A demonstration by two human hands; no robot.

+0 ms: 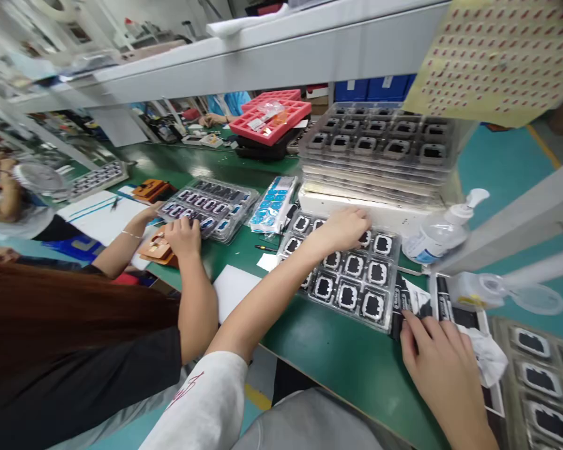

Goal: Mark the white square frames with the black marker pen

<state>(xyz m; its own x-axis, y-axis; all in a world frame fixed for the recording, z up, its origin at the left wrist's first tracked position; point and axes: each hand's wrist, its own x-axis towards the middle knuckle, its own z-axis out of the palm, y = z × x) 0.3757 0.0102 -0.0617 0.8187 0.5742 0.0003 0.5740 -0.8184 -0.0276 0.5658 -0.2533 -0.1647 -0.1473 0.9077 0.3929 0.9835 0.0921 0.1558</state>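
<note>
My left hand (342, 230) reaches over the far side of a clear plastic tray (326, 299) of black parts with white frames. Its fingers bend down together at the back row, and their tips are mostly hidden. A framed part (354, 265) sits in the tray just in front of that hand. My right hand (443, 362) lies at the tray's right, fingers slightly apart, touching or close beside black marker-like sticks (400, 300). Nothing shows in its grasp.
Stacked clear trays (380, 144) stand behind on a white box. A pump bottle (441, 228) is at the right, with another parts tray (544, 381) nearer me. At left, a co-worker's hands (182, 236) work over trays. A shelf (263, 56) crosses above.
</note>
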